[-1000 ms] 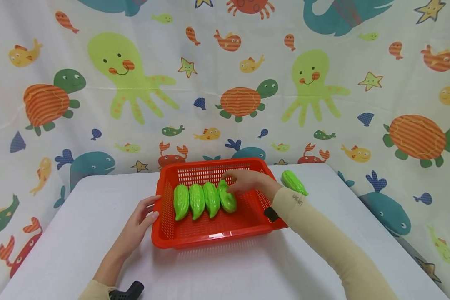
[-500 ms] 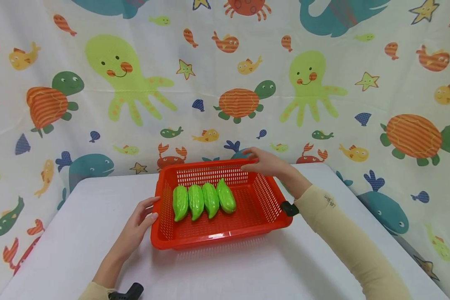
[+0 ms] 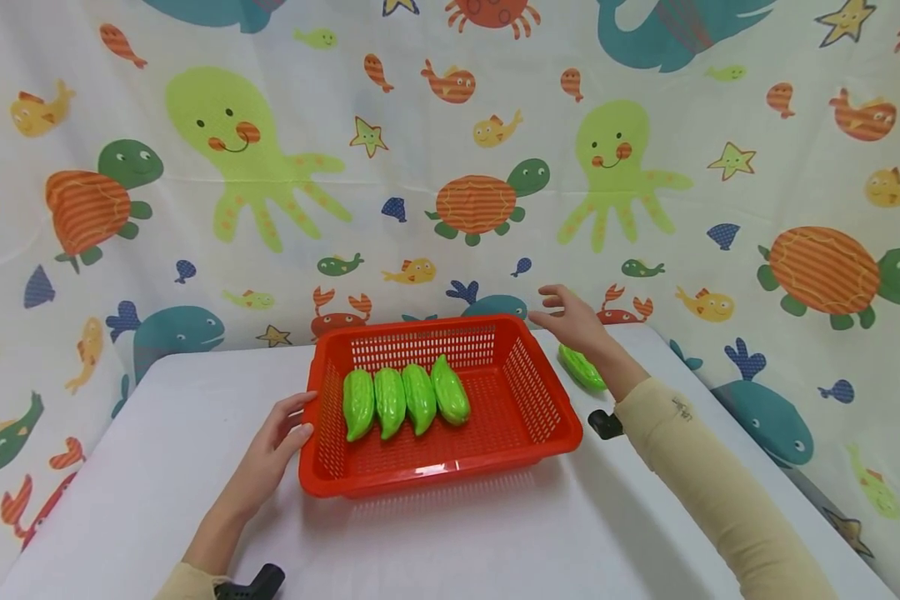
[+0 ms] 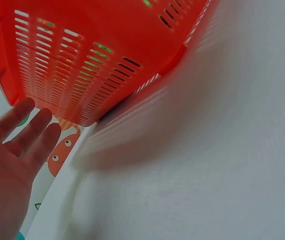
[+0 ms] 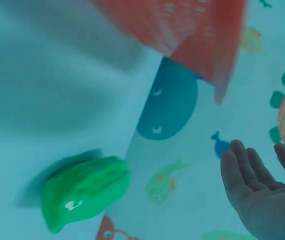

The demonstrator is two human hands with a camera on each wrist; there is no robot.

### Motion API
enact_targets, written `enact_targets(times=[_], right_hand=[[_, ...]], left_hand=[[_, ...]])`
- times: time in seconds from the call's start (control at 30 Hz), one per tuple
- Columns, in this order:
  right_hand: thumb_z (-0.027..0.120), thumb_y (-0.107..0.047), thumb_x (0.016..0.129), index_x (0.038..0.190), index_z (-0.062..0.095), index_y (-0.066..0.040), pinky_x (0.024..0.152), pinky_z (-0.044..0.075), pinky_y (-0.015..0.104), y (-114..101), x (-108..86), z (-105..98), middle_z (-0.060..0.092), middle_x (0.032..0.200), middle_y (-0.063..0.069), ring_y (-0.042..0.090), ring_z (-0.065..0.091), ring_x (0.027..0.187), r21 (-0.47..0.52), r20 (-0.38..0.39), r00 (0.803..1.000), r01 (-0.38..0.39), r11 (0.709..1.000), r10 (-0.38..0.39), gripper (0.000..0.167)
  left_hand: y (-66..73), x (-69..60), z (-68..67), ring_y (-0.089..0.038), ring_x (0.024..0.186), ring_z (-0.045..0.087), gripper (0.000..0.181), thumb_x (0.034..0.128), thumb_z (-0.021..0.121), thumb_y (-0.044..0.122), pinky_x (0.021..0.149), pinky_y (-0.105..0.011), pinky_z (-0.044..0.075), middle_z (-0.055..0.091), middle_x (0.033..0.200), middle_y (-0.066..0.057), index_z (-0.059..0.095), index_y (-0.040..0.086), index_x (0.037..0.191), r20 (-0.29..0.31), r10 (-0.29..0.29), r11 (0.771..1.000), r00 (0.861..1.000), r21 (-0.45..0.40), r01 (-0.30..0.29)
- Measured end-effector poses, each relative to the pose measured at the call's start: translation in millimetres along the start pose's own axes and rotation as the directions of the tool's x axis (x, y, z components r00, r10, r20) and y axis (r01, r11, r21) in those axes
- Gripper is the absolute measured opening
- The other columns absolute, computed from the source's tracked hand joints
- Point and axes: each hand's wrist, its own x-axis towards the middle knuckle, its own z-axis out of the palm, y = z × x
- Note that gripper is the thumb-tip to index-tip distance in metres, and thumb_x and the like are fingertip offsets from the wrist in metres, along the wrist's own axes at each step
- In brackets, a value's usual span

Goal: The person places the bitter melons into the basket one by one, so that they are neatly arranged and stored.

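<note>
A red slotted plastic basket [image 3: 435, 477] stands on the white table, with several glossy green bitter melons [image 3: 390, 403] side by side in its left and middle part. My left hand [image 3: 264, 454] is at the basket's left rim, fingertips against it; the left wrist view has these fingers [image 4: 25, 132] fairly straight and spread beside the slotted wall. Beyond the basket's back right corner, my right hand [image 3: 576, 323] is in the air, fingers loosely bent, holding nothing. Below it, a lone bitter melon [image 3: 581, 371] lies on the table, partly hidden by the hand and wrist.
The white table [image 3: 435, 550] reaches to a hanging curtain [image 3: 420, 208] printed with sea animals. The basket's right wall [image 3: 543, 400] rises between the row of melons and the lone one. Table surface extends left, right and in front of the basket.
My right hand has let go of the rightmost melon in the basket, risen over the back rim and moved right to above the lone melon. The left hand stays at the rim.
</note>
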Motion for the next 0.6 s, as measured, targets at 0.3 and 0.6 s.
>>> enact_targets(times=[0.3, 0.6], right_hand=[[0.058, -0.036, 0.097, 0.149, 0.033, -0.011, 0.105, 0.036, 0.059, 43.7, 2.1, -13.8, 0.040, 0.148, 0.022, 0.041, 0.038, 0.134, -0.043, -0.026, 0.996, -0.083, 0.996, 0.082, 0.063], [0.060, -0.031, 0.097, 0.147, 0.034, -0.007, 0.103, 0.039, 0.058, 89.4, 5.3, -21.5, 0.039, 0.146, 0.026, 0.044, 0.040, 0.130, -0.124, -0.041, 0.994, -0.108, 0.986, 0.103, 0.062]], left_hand=[[0.5, 0.5, -0.3, -0.032, 0.132, 0.038, 0.052, 0.1025, 0.049, 0.031, 0.090, -0.027, 0.050, 0.033, 0.151, -0.011, 0.030, 0.018, 0.150, 0.001, 0.001, 1.000, 1.000, -0.001, -0.001], [-0.6, 0.6, -0.4, -0.033, 0.131, 0.038, 0.051, 0.1030, 0.048, 0.029, 0.089, -0.023, 0.049, 0.034, 0.150, -0.013, 0.030, 0.016, 0.149, 0.000, 0.008, 1.000, 1.000, 0.003, -0.008]])
